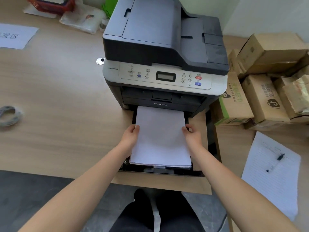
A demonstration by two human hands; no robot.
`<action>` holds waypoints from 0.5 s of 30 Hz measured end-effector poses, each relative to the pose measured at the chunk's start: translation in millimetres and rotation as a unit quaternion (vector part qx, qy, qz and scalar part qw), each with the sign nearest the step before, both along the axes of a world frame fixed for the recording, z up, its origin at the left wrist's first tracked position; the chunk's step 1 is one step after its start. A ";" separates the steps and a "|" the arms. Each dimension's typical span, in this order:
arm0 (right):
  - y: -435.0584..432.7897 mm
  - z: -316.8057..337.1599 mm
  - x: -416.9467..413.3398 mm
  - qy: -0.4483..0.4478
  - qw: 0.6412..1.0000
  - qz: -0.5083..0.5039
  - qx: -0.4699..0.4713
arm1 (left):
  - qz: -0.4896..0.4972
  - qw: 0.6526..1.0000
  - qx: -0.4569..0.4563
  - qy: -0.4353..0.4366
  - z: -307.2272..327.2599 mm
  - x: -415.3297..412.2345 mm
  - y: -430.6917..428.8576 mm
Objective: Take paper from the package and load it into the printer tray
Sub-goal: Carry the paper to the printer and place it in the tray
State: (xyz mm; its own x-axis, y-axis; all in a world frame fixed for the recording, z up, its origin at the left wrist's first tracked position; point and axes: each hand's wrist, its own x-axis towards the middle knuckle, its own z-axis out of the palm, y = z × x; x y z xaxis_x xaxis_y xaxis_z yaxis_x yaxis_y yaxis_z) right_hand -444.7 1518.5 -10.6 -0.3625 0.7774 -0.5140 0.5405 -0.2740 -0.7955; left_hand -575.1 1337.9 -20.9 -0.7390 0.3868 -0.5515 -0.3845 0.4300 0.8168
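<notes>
A grey and black printer (165,52) stands on the wooden desk. Its black paper tray (158,169) is pulled out toward me. A stack of white paper (160,139) lies over the tray, its far end reaching into the printer's slot. My left hand (129,136) grips the stack's left edge, thumb on top. My right hand (192,133) grips the right edge the same way. The paper package is not in view.
Cardboard boxes (260,91) are piled right of the printer. A lined notepad (270,173) with a pen (275,162) lies at right. A tape roll (8,115) and a printed sheet (15,36) sit at left. Bags and a red basket (50,4) are behind.
</notes>
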 end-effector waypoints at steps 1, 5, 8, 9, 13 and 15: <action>0.4 -1.5 -1.0 0.003 1.000 0.007 0.007 | 0.004 1.000 -0.011 0.016 -4.7 -0.9 2.8; -1.0 -5.3 -3.2 0.023 1.000 0.012 0.009 | 0.004 0.998 -0.036 0.056 -9.4 -1.5 8.8; -3.0 -3.5 1.8 0.016 0.998 0.063 -0.020 | -0.007 0.996 -0.042 0.084 -11.2 -1.3 7.7; -3.9 -3.8 7.1 0.020 0.996 0.083 -0.031 | -0.010 0.994 -0.049 0.094 -13.6 -0.5 6.7; -6.0 -8.3 27.6 0.013 0.988 0.149 -0.031 | -0.044 0.995 -0.037 0.077 -11.0 0.3 1.7; -4.7 -7.6 27.2 0.001 0.990 0.139 -0.037 | -0.105 0.993 -0.027 0.046 -6.1 -2.8 -9.9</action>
